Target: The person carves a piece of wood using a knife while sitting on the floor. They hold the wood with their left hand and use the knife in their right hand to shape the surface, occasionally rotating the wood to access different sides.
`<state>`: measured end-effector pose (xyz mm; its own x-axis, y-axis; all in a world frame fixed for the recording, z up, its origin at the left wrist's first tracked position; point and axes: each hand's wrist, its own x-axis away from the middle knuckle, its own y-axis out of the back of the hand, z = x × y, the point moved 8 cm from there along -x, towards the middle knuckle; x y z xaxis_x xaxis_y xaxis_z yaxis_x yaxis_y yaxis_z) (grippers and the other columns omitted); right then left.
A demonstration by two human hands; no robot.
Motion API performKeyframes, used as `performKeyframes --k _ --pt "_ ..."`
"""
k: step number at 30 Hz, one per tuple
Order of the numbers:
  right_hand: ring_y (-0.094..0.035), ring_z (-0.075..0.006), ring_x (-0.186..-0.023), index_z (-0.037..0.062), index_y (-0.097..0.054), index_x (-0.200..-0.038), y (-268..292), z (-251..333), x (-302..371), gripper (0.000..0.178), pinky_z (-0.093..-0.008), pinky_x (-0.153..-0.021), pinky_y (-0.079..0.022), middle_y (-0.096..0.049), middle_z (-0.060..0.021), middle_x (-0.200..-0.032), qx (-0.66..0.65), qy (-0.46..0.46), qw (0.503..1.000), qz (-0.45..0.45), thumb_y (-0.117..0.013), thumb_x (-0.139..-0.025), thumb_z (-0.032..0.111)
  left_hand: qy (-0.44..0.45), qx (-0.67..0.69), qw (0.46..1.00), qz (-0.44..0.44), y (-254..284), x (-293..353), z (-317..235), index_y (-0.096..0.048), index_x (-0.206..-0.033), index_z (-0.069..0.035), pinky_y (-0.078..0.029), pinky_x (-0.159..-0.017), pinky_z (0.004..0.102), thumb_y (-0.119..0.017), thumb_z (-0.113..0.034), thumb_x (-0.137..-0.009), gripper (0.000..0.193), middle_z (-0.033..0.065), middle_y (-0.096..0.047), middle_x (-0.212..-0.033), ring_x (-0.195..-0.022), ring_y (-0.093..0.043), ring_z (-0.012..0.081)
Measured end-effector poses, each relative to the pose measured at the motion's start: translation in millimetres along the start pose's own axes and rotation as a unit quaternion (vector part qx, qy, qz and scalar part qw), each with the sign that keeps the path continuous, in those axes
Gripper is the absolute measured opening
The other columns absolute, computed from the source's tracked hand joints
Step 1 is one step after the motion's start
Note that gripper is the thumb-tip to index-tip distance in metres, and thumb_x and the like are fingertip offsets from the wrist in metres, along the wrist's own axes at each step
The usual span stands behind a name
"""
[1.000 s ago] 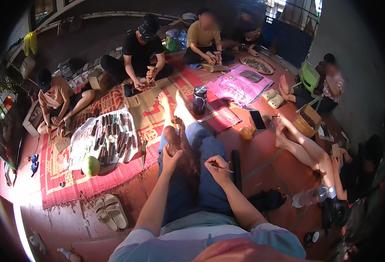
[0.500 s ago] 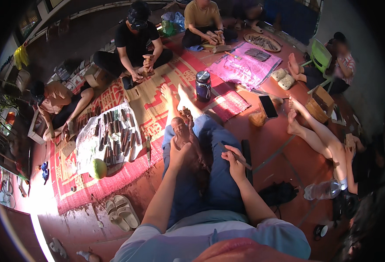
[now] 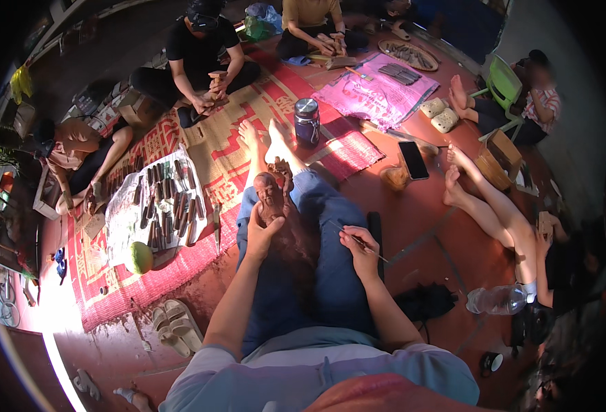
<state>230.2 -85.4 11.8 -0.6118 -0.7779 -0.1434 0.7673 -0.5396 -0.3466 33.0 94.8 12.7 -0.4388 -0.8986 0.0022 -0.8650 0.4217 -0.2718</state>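
My left hand [image 3: 264, 232] is closed around a reddish-brown carved figure [image 3: 296, 242], gripping it below the head. The figure has a bald, bearded head and one raised arm, and leans along my jeans-covered thighs; its lower end is dark and hard to make out. Over my right thigh, my right hand [image 3: 360, 250] pinches a slender carving tool [image 3: 379, 257]. Its thin tip points up and left toward the figure, and its other end sticks out on the right. A gap separates tool and figure.
Several carving tools [image 3: 172, 199] lie on a white sheet at the left, beside a green round fruit [image 3: 139, 258]. A dark flask [image 3: 307, 122] stands past my feet. A phone [image 3: 413, 160] and plastic bottle [image 3: 499, 300] are at the right. Other people sit around, some handling wooden pieces.
The whole view has shifted, so the scene sits further left and slightly higher. In my right hand the tool has turned and looks thinner. My left hand keeps its hold on the figure.
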Motion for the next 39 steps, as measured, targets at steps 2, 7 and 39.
performKeyframes --k 2,7,39 --pt "-0.063 -0.0163 -0.095 -0.0028 -0.059 -0.104 -5 2 2 0.016 -0.0281 -0.084 -0.054 -0.059 -0.0107 -0.107 0.011 0.025 0.999 0.029 -0.058 -0.089 0.000 -0.013 -0.033 0.998 0.043 -6 -11 -9 -0.035 -0.134 0.000 -0.042 -0.094 0.0305 -0.076 -0.012 -0.073 0.074 0.0096 -0.054 -0.119 -0.108 -0.053 0.0172" --pt "-0.064 -0.0187 -0.095 -0.0013 -0.057 -0.107 -5 -12 1 0.018 -0.0296 -0.082 -0.055 -0.059 -0.0141 -0.108 -0.044 -0.058 0.997 0.015 -0.052 -0.095 0.010 0.036 -0.026 0.986 0.159 -31 -29 -14 -0.034 -0.136 -0.002 -0.039 -0.099 0.0308 -0.075 -0.008 -0.074 0.075 0.0075 -0.053 -0.122 -0.113 -0.050 0.0162" --pt "-0.058 -0.0094 -0.080 0.0008 -0.058 -0.083 -131 14 -110 0.007 -0.0236 -0.074 -0.046 -0.062 -0.0027 -0.084 0.406 0.000 0.853 0.327 -0.065 -0.083 0.003 0.212 0.253 0.941 0.077 3 -63 47 -0.044 -0.130 -0.002 -0.035 -0.104 0.0401 -0.041 -0.033 -0.097 0.046 0.0125 -0.051 -0.130 -0.119 -0.048 0.0239"
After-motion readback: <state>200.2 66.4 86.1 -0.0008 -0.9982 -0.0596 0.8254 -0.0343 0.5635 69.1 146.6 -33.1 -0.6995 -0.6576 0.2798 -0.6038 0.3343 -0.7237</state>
